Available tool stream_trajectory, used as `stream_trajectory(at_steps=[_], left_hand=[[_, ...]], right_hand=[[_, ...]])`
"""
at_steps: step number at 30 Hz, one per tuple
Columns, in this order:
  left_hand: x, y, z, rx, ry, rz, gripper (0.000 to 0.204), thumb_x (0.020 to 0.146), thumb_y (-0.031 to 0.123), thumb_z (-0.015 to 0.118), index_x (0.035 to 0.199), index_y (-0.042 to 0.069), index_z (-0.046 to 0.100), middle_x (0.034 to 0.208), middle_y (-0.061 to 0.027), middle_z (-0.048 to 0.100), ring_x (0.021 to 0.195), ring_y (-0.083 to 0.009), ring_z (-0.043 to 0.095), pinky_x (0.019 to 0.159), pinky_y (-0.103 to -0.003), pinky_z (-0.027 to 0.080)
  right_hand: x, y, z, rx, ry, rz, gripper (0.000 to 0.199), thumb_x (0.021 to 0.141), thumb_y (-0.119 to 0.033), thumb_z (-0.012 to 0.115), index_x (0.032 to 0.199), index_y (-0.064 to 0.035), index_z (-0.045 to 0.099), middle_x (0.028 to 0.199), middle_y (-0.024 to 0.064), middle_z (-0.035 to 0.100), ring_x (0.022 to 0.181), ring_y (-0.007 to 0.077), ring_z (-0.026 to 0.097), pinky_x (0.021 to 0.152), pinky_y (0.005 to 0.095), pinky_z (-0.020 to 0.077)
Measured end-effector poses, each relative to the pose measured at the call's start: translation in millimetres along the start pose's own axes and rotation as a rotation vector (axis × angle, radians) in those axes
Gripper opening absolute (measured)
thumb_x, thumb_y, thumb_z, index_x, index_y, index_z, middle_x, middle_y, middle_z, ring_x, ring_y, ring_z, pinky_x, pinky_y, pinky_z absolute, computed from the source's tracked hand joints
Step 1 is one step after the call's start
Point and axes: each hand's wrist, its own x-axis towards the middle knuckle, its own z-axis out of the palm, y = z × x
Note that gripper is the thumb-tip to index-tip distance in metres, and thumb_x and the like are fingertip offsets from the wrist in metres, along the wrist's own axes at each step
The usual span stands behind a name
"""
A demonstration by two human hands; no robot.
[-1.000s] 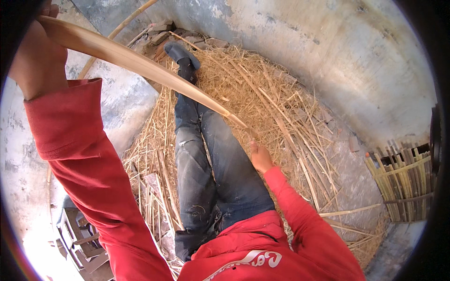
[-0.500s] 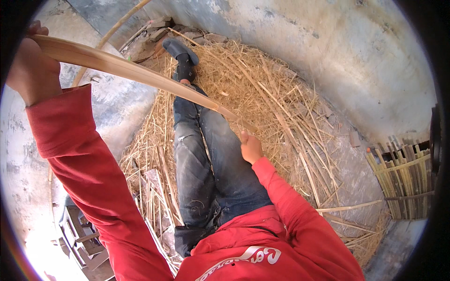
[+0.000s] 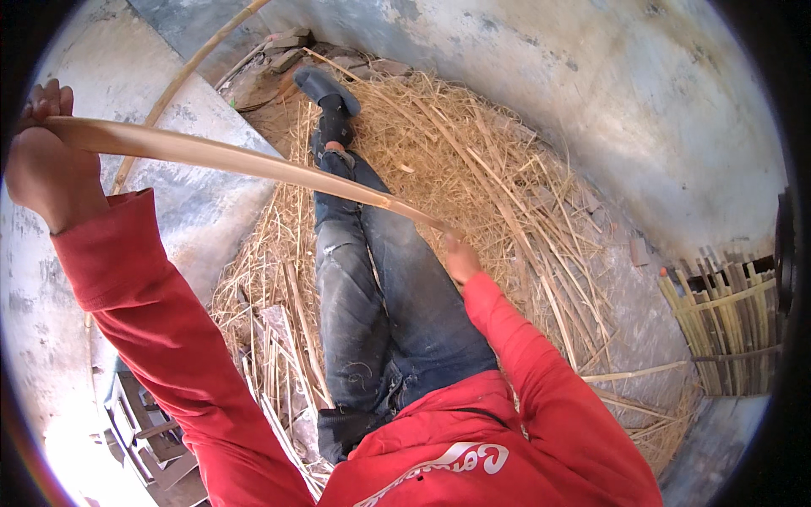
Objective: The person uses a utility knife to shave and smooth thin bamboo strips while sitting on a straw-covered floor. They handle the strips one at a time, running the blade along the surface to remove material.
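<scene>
A long pale bamboo strip (image 3: 253,166) stretches across the view above my outstretched legs (image 3: 363,279), bowing gently along its length. My left hand (image 3: 55,165), at the upper left, is closed around the strip's wide end. At the narrower end, near the middle of the view, my right hand (image 3: 461,258) is closed with its fingers pinching the tip. Motion slightly blurs the right fingers.
Bamboo shavings (image 3: 405,152) and loose thin strips (image 3: 541,245) cover the floor around my legs. A woven slatted basket (image 3: 731,329) stands at the right by the curved wall (image 3: 659,127). A bent pole (image 3: 182,76) leans at upper left, near broken bricks (image 3: 287,51).
My left hand has moved down and a little left. My right hand has shifted slightly to the right, and the strip now lies flatter across the view.
</scene>
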Motion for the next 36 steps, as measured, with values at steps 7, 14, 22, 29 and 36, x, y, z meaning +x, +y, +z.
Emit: stream_trajectory(at_steps=[7,14,22,29,36], left_hand=[[1,-3,-26,-0.038,0.017,-0.001,0.026,0.106,0.020,0.039,0.098,0.003,0.057,0.098,-0.0145,0.063,0.103,-0.0334,0.066,0.098,-0.046,0.053],[7,-10,-48,0.062,-0.013,-0.030,0.032,0.108,0.026,0.034,0.085,0.009,0.049,0.083,-0.0061,0.055,0.083,-0.0216,0.057,0.083,-0.036,0.048],[-33,30,-76,0.110,0.098,-0.044,0.049,0.112,0.046,0.029,0.076,0.014,0.037,0.068,-0.0005,0.039,0.066,-0.0160,0.039,0.068,-0.032,0.038],[-67,82,-209,0.245,0.512,-0.061,0.049,0.113,0.045,0.030,0.073,0.016,0.034,0.066,-0.0005,0.037,0.063,-0.0164,0.038,0.064,-0.034,0.039],[-115,193,-322,0.352,0.812,0.073,0.056,0.113,0.046,0.027,0.066,0.016,0.033,0.059,0.0015,0.034,0.056,-0.0140,0.036,0.053,-0.028,0.035]], right_hand=[[-6,-71,-10,0.123,-0.106,-0.005,0.063,0.111,-0.047,0.034,0.103,0.0058,0.069,0.093,0.0362,0.066,0.091,0.0530,0.065,0.079,0.0581,0.0482],[13,-104,8,0.150,-0.036,-0.165,0.051,0.111,-0.038,0.037,0.111,0.0000,0.071,0.097,0.0264,0.072,0.097,0.0455,0.069,0.085,0.0505,0.0525],[-20,152,21,0.014,-0.269,0.622,0.065,0.102,-0.057,0.051,0.130,0.0006,0.061,0.107,0.0258,0.071,0.085,0.0376,0.071,0.075,0.0458,0.0558],[-14,-50,-5,1.036,0.025,0.555,0.062,0.088,-0.054,0.079,0.110,-0.0008,0.058,0.086,0.0121,0.068,0.066,0.0210,0.068,0.056,0.0332,0.0583],[-5,-112,-27,0.901,-0.152,0.362,0.039,0.086,-0.035,0.086,0.089,-0.0036,0.064,0.080,0.0049,0.067,0.068,0.0184,0.070,0.054,0.0325,0.0598]])
